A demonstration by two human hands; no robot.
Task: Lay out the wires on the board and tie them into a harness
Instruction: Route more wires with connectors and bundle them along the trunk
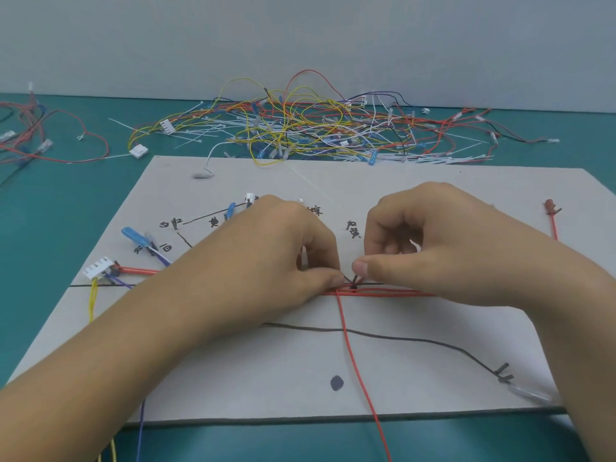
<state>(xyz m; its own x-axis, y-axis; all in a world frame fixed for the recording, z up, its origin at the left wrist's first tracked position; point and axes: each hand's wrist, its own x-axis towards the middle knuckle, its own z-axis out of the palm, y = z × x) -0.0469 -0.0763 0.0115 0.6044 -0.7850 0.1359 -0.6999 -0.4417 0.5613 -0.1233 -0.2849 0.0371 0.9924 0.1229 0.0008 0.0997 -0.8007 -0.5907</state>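
A grey board [266,378] with black marker lines and labels lies in front of me. Red wires [393,292] run across its middle, and one red wire [356,368] drops toward the near edge. A small black tie [353,284] wraps the red bundle. My left hand [286,258] pinches one end of the tie between thumb and finger. My right hand [420,241] pinches the other end from the right. A black wire [383,335] curves over the lower board to a black terminal [503,373]. A white connector [98,267] sits at the board's left.
A tangled heap of yellow, red, white and blue wires [300,128] with white cable ties lies behind the board on the teal table. More red wires [50,145] lie at the far left. A red terminal [551,208] rests by the board's right edge.
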